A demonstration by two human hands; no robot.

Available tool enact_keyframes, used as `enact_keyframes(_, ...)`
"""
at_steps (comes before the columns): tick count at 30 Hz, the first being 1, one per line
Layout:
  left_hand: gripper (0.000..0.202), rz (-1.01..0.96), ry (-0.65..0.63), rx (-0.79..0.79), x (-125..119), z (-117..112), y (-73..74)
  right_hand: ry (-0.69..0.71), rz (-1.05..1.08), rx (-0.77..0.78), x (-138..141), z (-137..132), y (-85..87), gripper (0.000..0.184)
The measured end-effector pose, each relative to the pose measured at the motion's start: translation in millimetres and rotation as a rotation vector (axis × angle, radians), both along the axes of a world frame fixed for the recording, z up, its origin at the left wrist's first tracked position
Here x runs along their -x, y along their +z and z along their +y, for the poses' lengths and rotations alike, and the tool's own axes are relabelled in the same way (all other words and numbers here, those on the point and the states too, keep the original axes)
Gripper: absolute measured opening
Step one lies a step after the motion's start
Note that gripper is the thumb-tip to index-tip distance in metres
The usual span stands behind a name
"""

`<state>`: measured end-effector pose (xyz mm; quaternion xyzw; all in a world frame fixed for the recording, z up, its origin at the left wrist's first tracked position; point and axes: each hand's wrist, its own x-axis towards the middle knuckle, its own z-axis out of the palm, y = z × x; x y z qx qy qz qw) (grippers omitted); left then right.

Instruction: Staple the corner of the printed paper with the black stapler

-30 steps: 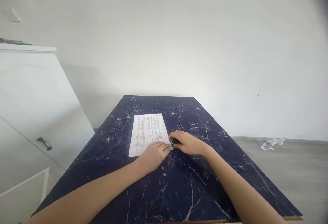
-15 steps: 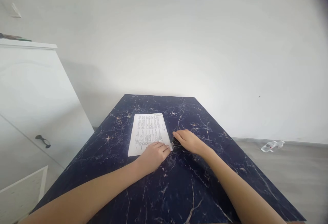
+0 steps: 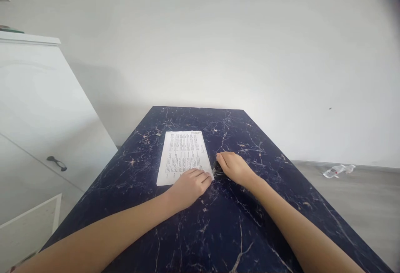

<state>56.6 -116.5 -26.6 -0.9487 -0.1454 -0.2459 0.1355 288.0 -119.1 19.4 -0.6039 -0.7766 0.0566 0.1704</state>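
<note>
Resting one left grip (image 3: pixel 191 187), nearly flat, on one printed paper (image 3: pixel 182 153) on one blue counter (image 3: pixel 200 231); holding one black thing (image 3: pixel 219 172) under one curled right grip (image 3: pixel 236 168).

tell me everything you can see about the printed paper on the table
The paper is white, rectangular and bears dark print too small to read. It lies flat on the dark blue, marble-patterned table. The left hand rests on its near right corner, beside the black object held by the right hand. I cannot tell whether it is one sheet or several.
</note>
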Motion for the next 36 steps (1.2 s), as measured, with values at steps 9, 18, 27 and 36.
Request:
enact_keyframes(9,0.028,0.005,0.011,0.014,-3,2,-0.2,0.050,0.005,0.023,-2,-4,5.1,0.046)
enact_keyframes(18,0.025,0.007,0.019,-0.006,-4,2,0.4,-0.063,-0.185,-0.026,16,-8,7.1,0.048)
enact_keyframes(27,0.027,0.026,0.015,0.106,-4,3,1.8,-0.066,-0.295,0.024,18,-7,6.1,0.053)
enact_keyframes(36,0.027,0.049,0.022,0.080,-4,1,5.8,-0.045,-0.368,0.005,22,-7,3.3,0.054)
